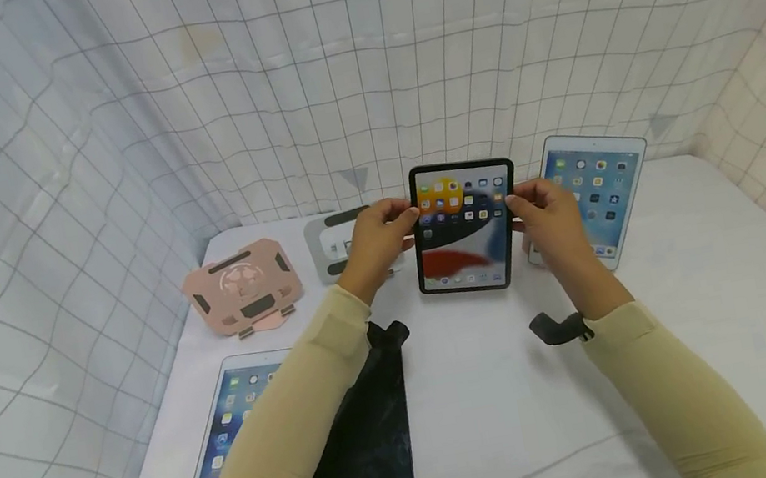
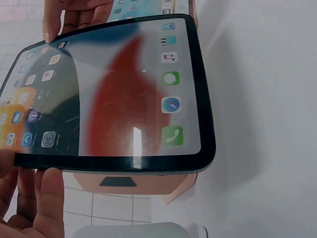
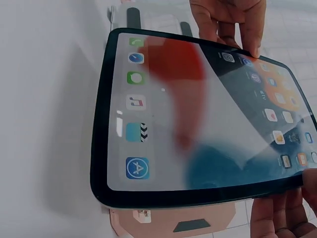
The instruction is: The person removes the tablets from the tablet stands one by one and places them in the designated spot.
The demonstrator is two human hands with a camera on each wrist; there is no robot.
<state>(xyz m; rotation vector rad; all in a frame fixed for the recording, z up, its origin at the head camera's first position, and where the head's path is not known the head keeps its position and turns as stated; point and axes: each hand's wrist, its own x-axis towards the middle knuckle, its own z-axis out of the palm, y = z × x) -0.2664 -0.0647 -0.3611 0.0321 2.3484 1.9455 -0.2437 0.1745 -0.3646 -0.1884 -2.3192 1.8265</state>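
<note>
Both hands hold a black-bezelled tablet (image 1: 466,227) upright near the back of the table, its lit screen facing the camera. My left hand (image 1: 383,240) pinches its left edge, thumb at the front and fingers behind. On the opposite edge my right hand (image 1: 548,218) grips the same way. Behind the tablet, mostly hidden by it, is a pink stand (image 2: 133,183) with a dark pad, peeking out in both wrist views. Just left of the held tablet sits a grey stand (image 1: 324,250), partly covered by my left hand.
At the right, a white tablet (image 1: 610,188) leans upright, close behind my right hand. Another pink stand (image 1: 242,288) is at the back left. Under my left forearm lie a second white tablet (image 1: 221,435) and a dark-screened black tablet (image 1: 369,453). Grid-patterned cloth (image 1: 355,74) walls the back and sides.
</note>
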